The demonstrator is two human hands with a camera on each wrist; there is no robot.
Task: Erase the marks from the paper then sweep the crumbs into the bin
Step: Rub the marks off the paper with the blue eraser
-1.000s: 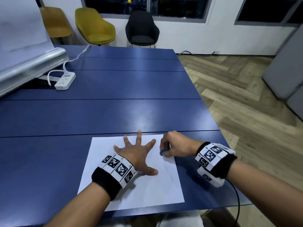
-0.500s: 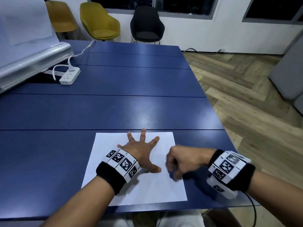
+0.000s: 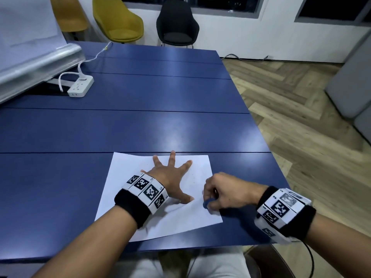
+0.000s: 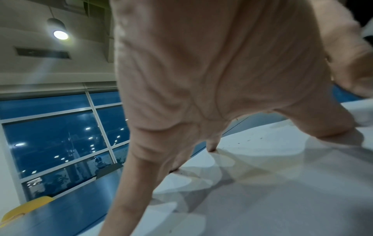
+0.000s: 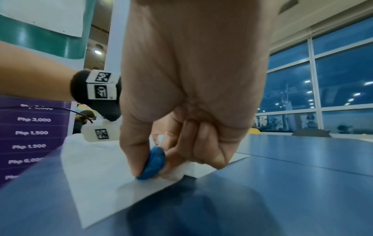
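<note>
A white sheet of paper (image 3: pixel 128 189) lies on the blue table (image 3: pixel 140 129) near its front edge. My left hand (image 3: pixel 170 175) presses flat on the sheet with fingers spread wide. My right hand (image 3: pixel 222 193) pinches a small blue eraser (image 3: pixel 206 203) between thumb and fingers, its tip on the paper's right side. The right wrist view shows the eraser (image 5: pixel 154 162) touching the paper (image 5: pixel 96 172) near the corner. Tiny dark crumbs (image 4: pixel 260 138) dot the paper (image 4: pixel 262 183) beyond my left fingers (image 4: pixel 212 143). No bin is in view.
A white power strip (image 3: pixel 80 87) with its cable lies at the table's far left beside a slanted board (image 3: pixel 30 47). Two yellow chairs (image 3: pixel 118 23) and a black chair (image 3: pixel 176 25) stand behind the table. Wooden floor (image 3: pixel 301 127) lies to the right.
My right hand with the eraser has slid from the paper's upper right down toward its lower right edge. My left hand has stayed pressed on the sheet.
</note>
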